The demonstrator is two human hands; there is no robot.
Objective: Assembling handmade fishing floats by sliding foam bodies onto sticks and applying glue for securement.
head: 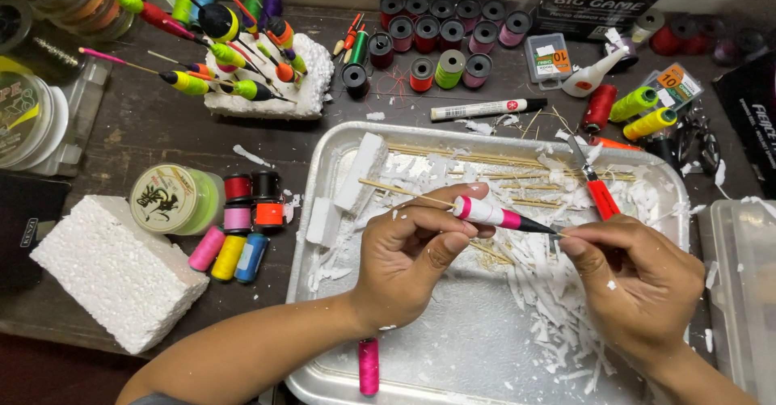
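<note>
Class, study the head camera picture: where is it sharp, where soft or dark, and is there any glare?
Head view: light falls evenly from above; the left hand, right hand and the pink and white float they hold are sharp; the metal tray shows a soft sheen, no harsh glare; the far right corner darkens and the edges bend slightly.

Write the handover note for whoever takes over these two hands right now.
Left hand: pinching the float, a white, pink and black body on a thin stick, over the metal tray.
Right hand: fingertips at the float's black tip end.
Around: tray full of white foam shavings, bare sticks at its back, red-handled cutter at right, pink spool at the near rim.
Done: finished floats stuck in the foam block at the back left.
Left: this float is in hand; the bare sticks carry no bodies.
</note>
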